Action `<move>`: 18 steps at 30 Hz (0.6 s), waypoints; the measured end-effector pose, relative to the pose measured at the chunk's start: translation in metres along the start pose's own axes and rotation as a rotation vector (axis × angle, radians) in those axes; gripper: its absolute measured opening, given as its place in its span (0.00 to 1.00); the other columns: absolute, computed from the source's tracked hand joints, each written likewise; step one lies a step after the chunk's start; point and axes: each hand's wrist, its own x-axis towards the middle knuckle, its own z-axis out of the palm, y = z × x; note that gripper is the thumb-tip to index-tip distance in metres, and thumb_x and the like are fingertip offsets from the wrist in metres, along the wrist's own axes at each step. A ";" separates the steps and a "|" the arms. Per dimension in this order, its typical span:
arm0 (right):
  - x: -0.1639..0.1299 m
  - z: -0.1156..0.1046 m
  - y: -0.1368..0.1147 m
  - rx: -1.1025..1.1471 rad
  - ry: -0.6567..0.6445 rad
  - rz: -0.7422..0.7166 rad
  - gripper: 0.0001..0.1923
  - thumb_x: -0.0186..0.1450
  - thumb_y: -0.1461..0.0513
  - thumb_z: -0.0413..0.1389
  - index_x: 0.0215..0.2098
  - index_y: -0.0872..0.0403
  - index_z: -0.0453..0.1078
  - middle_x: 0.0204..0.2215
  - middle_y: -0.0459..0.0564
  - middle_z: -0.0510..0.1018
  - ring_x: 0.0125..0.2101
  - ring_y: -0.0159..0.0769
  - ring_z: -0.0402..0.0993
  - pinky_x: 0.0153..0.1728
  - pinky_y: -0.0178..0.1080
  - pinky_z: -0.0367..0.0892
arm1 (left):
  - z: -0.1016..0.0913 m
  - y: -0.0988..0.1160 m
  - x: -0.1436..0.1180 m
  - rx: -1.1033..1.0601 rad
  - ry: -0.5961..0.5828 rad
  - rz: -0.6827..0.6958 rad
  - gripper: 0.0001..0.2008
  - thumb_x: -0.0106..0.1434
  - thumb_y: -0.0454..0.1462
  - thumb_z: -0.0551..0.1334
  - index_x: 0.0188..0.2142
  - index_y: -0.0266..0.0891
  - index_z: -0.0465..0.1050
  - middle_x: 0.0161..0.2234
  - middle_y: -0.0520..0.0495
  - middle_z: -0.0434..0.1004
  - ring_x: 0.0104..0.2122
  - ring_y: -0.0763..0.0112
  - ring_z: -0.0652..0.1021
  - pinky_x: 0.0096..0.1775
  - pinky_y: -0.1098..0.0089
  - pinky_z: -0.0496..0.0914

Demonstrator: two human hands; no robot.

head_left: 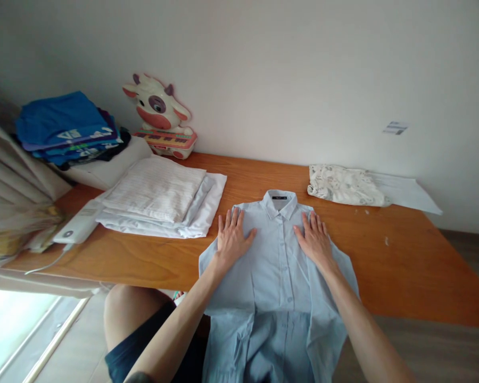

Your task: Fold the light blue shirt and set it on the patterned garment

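A light blue button-up shirt lies front up on the wooden table, its collar pointing to the wall. Its lower part hangs over the table's front edge toward my lap. My left hand rests flat on the shirt's left shoulder area, fingers spread. On the opposite shoulder lies my right hand, also flat with the fingers apart. Both palms press on the cloth and neither grips it. The sleeves run down along the sides, partly under my forearms.
Folded white cloths lie to the left, beside a white device with a cable. Behind them are a stack of blue clothes and a cow toy keyboard. A patterned folded cloth sits at the back right of the table.
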 end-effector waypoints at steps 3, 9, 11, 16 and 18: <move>-0.001 -0.001 0.000 -0.010 -0.005 0.018 0.40 0.80 0.44 0.39 0.80 0.57 0.48 0.80 0.63 0.42 0.78 0.57 0.45 0.75 0.58 0.46 | 0.002 -0.001 0.002 0.002 0.032 -0.013 0.41 0.76 0.58 0.53 0.76 0.32 0.56 0.78 0.33 0.53 0.78 0.42 0.53 0.75 0.38 0.47; -0.003 -0.002 0.000 -0.016 0.027 -0.008 0.39 0.80 0.44 0.38 0.80 0.58 0.50 0.79 0.66 0.48 0.78 0.57 0.45 0.75 0.57 0.46 | 0.005 -0.004 0.002 -0.010 0.060 -0.032 0.39 0.76 0.57 0.52 0.76 0.32 0.58 0.77 0.33 0.54 0.78 0.42 0.53 0.75 0.38 0.49; -0.004 -0.001 0.001 -0.009 0.047 -0.015 0.39 0.80 0.44 0.38 0.80 0.58 0.51 0.79 0.66 0.48 0.78 0.57 0.46 0.75 0.57 0.46 | 0.004 -0.005 0.002 -0.022 0.083 -0.041 0.39 0.77 0.55 0.52 0.76 0.31 0.56 0.77 0.32 0.55 0.78 0.44 0.53 0.75 0.39 0.50; -0.003 0.008 0.003 0.021 0.077 0.010 0.44 0.79 0.43 0.38 0.80 0.65 0.42 0.78 0.67 0.52 0.77 0.55 0.47 0.76 0.55 0.46 | 0.009 -0.007 0.001 -0.001 0.091 -0.053 0.37 0.78 0.51 0.51 0.75 0.26 0.56 0.76 0.29 0.56 0.78 0.45 0.53 0.76 0.40 0.49; -0.003 0.011 0.004 0.026 0.087 0.010 0.46 0.79 0.43 0.38 0.80 0.69 0.40 0.77 0.69 0.52 0.78 0.54 0.47 0.76 0.55 0.45 | 0.011 -0.007 0.000 0.020 0.077 -0.043 0.38 0.78 0.52 0.51 0.75 0.25 0.55 0.76 0.28 0.55 0.78 0.44 0.53 0.76 0.40 0.48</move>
